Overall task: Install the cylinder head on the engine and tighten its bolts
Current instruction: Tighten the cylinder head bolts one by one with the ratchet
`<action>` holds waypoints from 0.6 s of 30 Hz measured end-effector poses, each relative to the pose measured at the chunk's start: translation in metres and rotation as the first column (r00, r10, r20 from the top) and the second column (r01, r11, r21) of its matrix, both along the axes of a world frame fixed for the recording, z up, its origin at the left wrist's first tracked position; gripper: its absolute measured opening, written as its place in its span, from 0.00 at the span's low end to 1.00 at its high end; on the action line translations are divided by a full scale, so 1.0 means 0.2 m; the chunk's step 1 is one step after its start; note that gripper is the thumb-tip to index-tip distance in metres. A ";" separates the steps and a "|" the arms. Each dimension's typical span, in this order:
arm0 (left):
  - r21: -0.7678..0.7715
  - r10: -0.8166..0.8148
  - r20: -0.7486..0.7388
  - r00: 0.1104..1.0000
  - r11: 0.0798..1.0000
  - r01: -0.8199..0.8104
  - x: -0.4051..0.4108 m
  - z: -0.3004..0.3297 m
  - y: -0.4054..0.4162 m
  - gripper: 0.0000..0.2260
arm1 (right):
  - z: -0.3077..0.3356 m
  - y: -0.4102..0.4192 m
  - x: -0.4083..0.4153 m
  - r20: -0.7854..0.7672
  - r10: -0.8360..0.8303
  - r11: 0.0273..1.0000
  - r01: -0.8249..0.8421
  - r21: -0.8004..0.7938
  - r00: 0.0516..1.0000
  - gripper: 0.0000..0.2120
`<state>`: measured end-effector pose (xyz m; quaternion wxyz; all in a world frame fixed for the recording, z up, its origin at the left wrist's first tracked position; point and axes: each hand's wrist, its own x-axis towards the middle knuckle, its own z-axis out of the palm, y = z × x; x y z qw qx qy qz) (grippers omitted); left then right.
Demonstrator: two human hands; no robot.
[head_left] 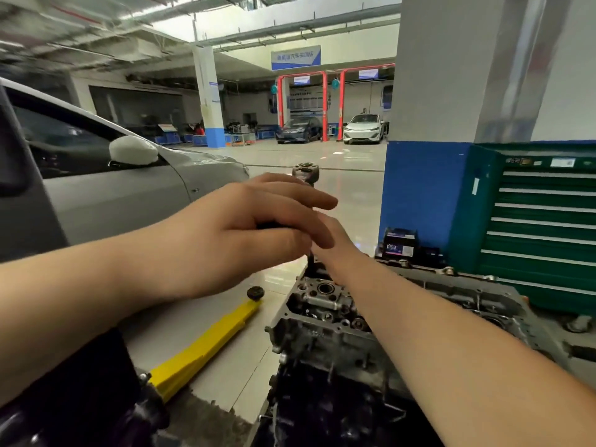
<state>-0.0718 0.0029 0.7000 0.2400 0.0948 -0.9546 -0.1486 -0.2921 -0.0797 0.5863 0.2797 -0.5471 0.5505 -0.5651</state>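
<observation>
Grey cast-metal cylinder head point(325, 304) sits atop dark engine block point(322, 398), frame 6 o'clock. Upright steel ratchet wrench point(305, 171) stands on its 12 o'clock end. Left hand point(245, 227) grip: fingers loosely extended over the wrench's dark handle. Right hand point(335, 240) grip: cannot tell, hidden behind the left. Yellow floor jack point(206, 346) at 8 o'clock.

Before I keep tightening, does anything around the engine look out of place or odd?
Nothing looks spilled or broken. The cylinder head sits on the engine with the ratchet standing upright at its far end, both hands around it. One thing to mind: a yellow floor jack lies on the floor just left of the engine.
</observation>
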 end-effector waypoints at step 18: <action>-0.795 0.790 -0.118 0.602 0.288 -0.534 -0.15 -0.02 0.03 0.26 | -0.05 -0.03 0.07 0.159 -0.192 0.980 0.197 -0.016 0.969 0.10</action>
